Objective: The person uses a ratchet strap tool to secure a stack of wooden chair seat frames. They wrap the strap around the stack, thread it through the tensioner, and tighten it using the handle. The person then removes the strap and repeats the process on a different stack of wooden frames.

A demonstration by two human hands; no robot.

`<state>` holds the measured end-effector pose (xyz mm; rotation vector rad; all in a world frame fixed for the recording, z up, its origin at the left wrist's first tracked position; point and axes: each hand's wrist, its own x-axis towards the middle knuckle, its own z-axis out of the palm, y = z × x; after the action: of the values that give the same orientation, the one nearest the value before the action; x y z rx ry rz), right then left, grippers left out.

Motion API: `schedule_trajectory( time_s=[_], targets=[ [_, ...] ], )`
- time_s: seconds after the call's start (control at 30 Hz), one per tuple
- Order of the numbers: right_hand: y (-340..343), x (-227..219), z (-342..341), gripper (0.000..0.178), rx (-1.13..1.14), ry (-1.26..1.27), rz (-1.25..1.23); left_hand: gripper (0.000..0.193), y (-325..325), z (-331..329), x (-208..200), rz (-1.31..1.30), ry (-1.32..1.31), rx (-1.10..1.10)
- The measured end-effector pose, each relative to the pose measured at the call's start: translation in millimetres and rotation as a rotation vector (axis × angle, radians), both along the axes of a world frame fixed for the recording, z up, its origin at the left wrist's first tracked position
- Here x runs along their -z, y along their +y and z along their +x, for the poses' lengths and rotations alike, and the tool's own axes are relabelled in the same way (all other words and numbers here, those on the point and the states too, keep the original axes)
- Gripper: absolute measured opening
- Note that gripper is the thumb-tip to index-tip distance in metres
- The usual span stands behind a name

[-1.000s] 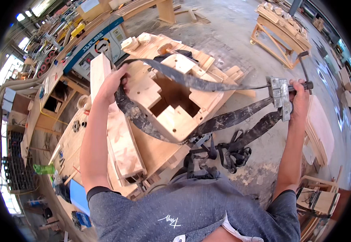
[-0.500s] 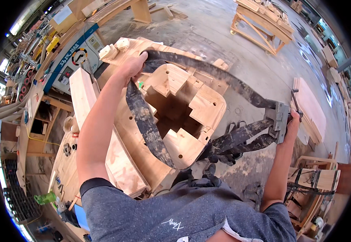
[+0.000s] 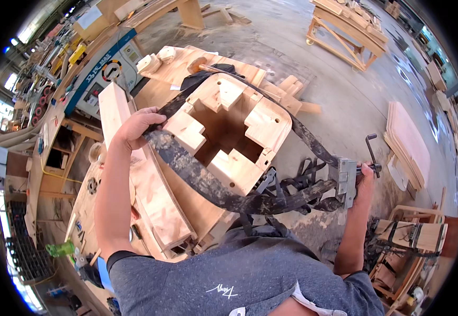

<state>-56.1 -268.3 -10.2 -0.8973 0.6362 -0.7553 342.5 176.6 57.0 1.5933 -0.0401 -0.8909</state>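
A black strap clamp [image 3: 189, 171], its band worn and smeared with dried glue, loops around the upper part of a hollow wooden block [image 3: 266, 129] with rounded corners and a cross-shaped opening. My left hand [image 3: 139, 127] is closed on the band at the block's left, pulling it out from the side. At the right, my right hand [image 3: 365, 181] grips the clamp by its screw, beside the grey metal clamp head [image 3: 348, 181]. A bent crank handle [image 3: 372, 150] sticks up past that hand. The band hangs slack, apart from the block at the left and near sides.
Under the block is a wooden workbench [image 3: 158, 89], with a long timber beam [image 3: 114, 108] on its left. More black straps [image 3: 305, 171] hang at the block's right. Stacked boards [image 3: 409, 142] stand farther right. A wheeled wooden cart [image 3: 345, 37] stands at the far right.
My left hand has come down and left with the band, which now sits lower around the block. My right hand and the clamp head have dropped and shifted slightly left.
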Motion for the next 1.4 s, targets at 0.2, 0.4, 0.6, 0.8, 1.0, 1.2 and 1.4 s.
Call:
schedule_trajectory(
  time_s=[0.2,0.4,0.6,0.8,1.0,1.2,1.4],
  targets=[
    [22,-2,7,0.026,-0.049,0.075,0.013,0.042,25,-16,-12,-0.138,-0.043,0.011],
    [22,-5,3,0.027,-0.092,0.011,0.042,0.021,32,-49,-32,0.032,-0.051,-0.083],
    [8,6,-36,0.028,-0.047,0.010,0.066,0.022,25,-82,10,-0.038,-0.063,-0.246],
    [-2,20,-69,0.026,-0.013,0.064,0.017,0.037,-13,-73,12,-0.018,-0.125,-0.310],
    [19,5,-68,0.028,-0.021,0.036,0.066,0.038,-9,-76,31,0.045,-0.297,-0.356],
    [17,17,-73,0.024,-0.009,0.081,0.063,0.039,-29,-56,8,0.108,-0.222,-0.327],
    [24,11,-78,0.021,-0.027,0.159,0.075,0.046,-29,-41,18,0.075,-0.178,-0.313]
  ],
)
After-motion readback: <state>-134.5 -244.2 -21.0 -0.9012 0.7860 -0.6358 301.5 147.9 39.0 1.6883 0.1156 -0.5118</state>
